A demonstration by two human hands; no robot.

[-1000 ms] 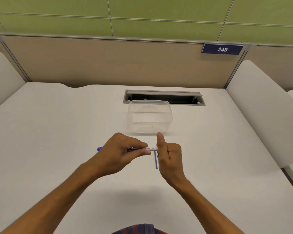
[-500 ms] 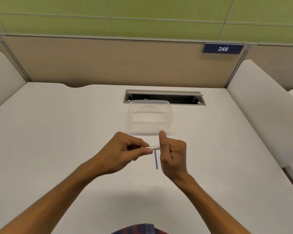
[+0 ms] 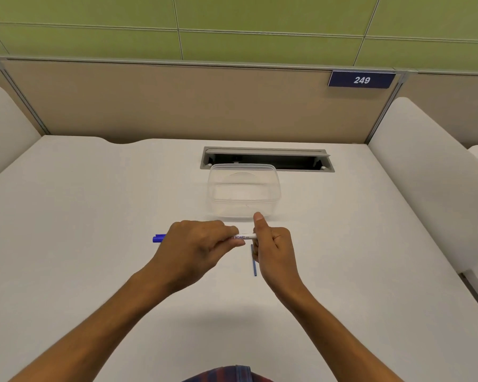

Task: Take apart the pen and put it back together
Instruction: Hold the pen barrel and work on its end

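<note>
White pen barrel (image 3: pixel 243 237) printed "BOARD", held level above the desk (image 3: pixel 94 216) between 2 hands. Left hand (image 3: pixel 196 244) closed around the barrel's left part, thumb and fingers pinching it. Right hand (image 3: pixel 273 246) curled at the barrel's right end, thumb upright; exact hold on that end hidden. Blue cap (image 3: pixel 158 238) sticking out just left of the left hand, whether resting on the desk or attached to the pen unclear. Thin blue refill (image 3: pixel 254 267) lying on the desk beneath the right hand, pointing near to far. Clear plastic container (image 3: pixel 244 188) just beyond the hands, resting on the desk. Behind it, grey cable slot (image 3: pixel 265 158) set into the pale, matte desk. Beige partition (image 3: pixel 177 106) along the far edge, blue plate (image 3: pixel 361 79) marked 249 at upper right, green panels (image 3: pixel 232 23) above. White rounded dividers (image 3: pixel 425 161) at both sides.
</note>
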